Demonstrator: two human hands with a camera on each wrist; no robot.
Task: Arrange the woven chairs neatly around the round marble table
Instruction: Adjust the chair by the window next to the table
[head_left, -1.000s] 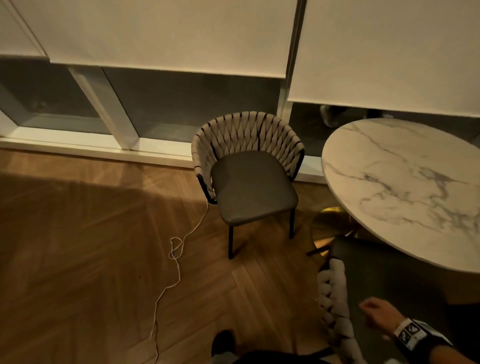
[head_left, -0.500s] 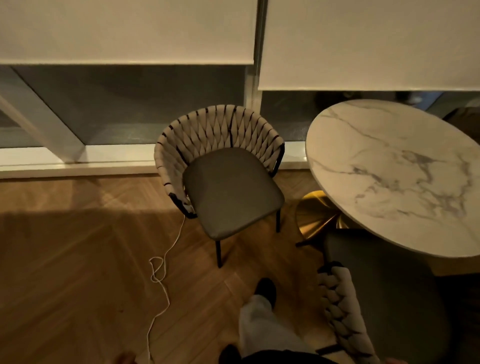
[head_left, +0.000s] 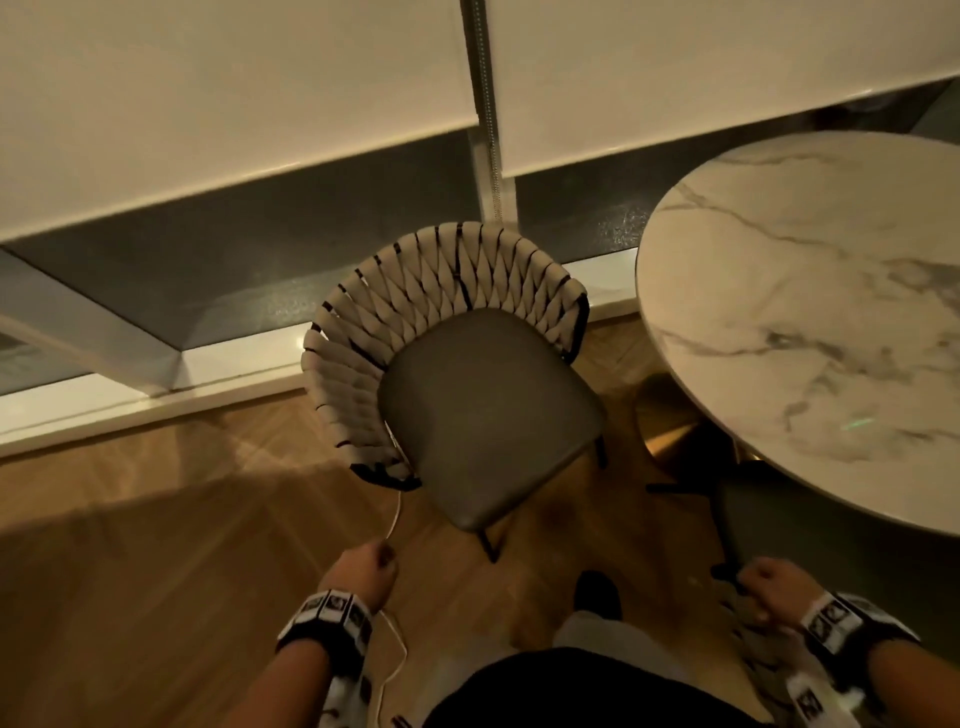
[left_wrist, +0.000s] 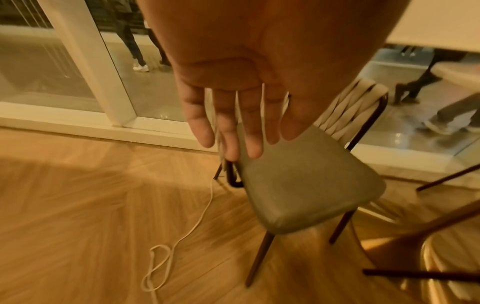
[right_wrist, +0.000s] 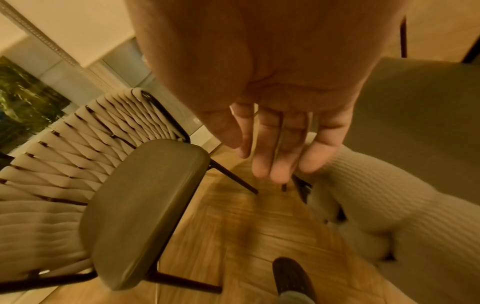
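- Chair (head_left: 488, 410) at frame centre, woven back toward the window, just left of the marble table (head_left: 810, 312).
- Second chair (head_left: 831, 561) at lower right, seat tucked under the table edge.
- Left hand (head_left: 363, 571) at lower centre, fingers straight and slightly apart, holding nothing.
- Right hand (head_left: 774, 587) at lower right over the second chair's woven back, fingers straight, close together; contact unclear.
- White cord (left_wrist: 192, 224) trailing across the wood floor (head_left: 156, 545).

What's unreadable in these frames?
- Near woven chair with grey seat: head view, back cut off by the bottom edge and hidden behind the right hand.
- Gold table base: mostly hidden under the round marble table.
- White cord: upper end lost behind the left hand in the left wrist view.
- Wood floor: motion-blurred.
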